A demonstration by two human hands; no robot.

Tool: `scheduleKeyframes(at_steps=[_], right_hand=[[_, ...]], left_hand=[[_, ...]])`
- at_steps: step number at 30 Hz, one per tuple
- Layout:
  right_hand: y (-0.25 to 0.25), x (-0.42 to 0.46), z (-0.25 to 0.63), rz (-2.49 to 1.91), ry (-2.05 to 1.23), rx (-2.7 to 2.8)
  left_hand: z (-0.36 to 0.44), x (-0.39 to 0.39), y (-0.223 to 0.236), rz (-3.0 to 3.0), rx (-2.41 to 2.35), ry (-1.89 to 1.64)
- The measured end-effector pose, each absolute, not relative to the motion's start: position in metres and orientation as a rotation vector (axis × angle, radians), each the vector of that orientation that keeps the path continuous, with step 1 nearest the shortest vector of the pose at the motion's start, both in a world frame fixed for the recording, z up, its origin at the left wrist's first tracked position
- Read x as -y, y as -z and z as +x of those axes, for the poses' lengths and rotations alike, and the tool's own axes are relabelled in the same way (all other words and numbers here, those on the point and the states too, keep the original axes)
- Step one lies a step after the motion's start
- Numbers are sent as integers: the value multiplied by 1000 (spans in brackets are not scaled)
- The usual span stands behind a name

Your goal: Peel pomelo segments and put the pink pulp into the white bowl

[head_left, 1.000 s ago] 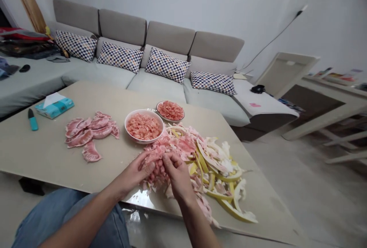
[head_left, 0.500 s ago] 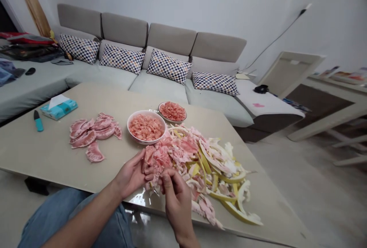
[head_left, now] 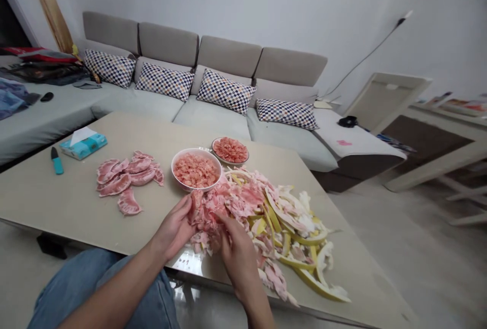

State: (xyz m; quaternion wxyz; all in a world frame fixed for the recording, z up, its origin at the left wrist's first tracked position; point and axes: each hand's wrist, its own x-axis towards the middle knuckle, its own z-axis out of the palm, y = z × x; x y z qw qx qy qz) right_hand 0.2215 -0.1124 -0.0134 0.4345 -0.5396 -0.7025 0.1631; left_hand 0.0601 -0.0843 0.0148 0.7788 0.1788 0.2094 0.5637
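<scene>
My left hand (head_left: pixel 175 227) is closed around a pink pomelo segment (head_left: pixel 196 201), held just in front of the white bowl (head_left: pixel 181 187). Close to its right, my right hand (head_left: pixel 239 253) has its fingers bent together over the heap; what they pinch, if anything, blends with the pink membranes behind. Loose pomelo flesh (head_left: pixel 197 169) fills the bowl. A dark-rimmed plate (head_left: pixel 237 162) behind it carries more flesh (head_left: pixel 230 149). Left of the bowl lie several pomelo segments (head_left: pixel 129 174) with skin on. Membranes (head_left: pixel 243 194) and yellow-green peel (head_left: pixel 317 281) are piled to the right.
A knife with a teal handle (head_left: pixel 58 165) and a tissue pack (head_left: pixel 84 145) lie at the left of the glossy table (head_left: pixel 76 207). Behind the table runs a grey sofa (head_left: pixel 213 116) with checkered cushions (head_left: pixel 225 90). The table's front edge is near my knees (head_left: pixel 102 288).
My right hand has moved up slightly, its fingers now over the pink membranes. My left hand keeps the segment in nearly the same place. The view has tilted up a little.
</scene>
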Motion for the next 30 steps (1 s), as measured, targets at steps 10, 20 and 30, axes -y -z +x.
scheduleKeyframes(at_steps=[10,20,30], right_hand=[[8,102,205,-1284,-398,1691],[-10,103,190,-1255,-953,1372],[-20,102,185,-1239,-1219,1126]], left_hand=[[59,85,-10,403,-486,-1203],[59,86,-9,576,-600,-1198],[64,91,-9,656,-658,-1186]])
